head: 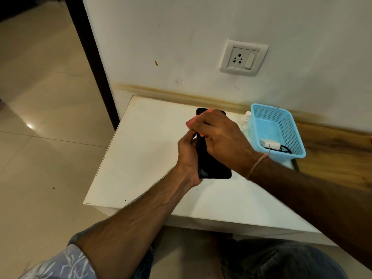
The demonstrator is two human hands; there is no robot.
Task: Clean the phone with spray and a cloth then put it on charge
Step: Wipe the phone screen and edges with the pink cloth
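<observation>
Black and glossy, the phone [213, 164] is held above the white counter [141, 158], just left of the blue basket [291, 133]. The left hand [188, 156] has its grip clenched round the phone's left edge, while the right hand [219, 135] presses a pink cloth [190, 123] flat against the phone's upper face, grasping the cloth under its fingers. A white spray bottle [247, 117] stands touching the basket's left wall. Inside the basket lies a white charger [269, 146] with a dark cable. A wall socket [243, 58] sits above the basket
</observation>
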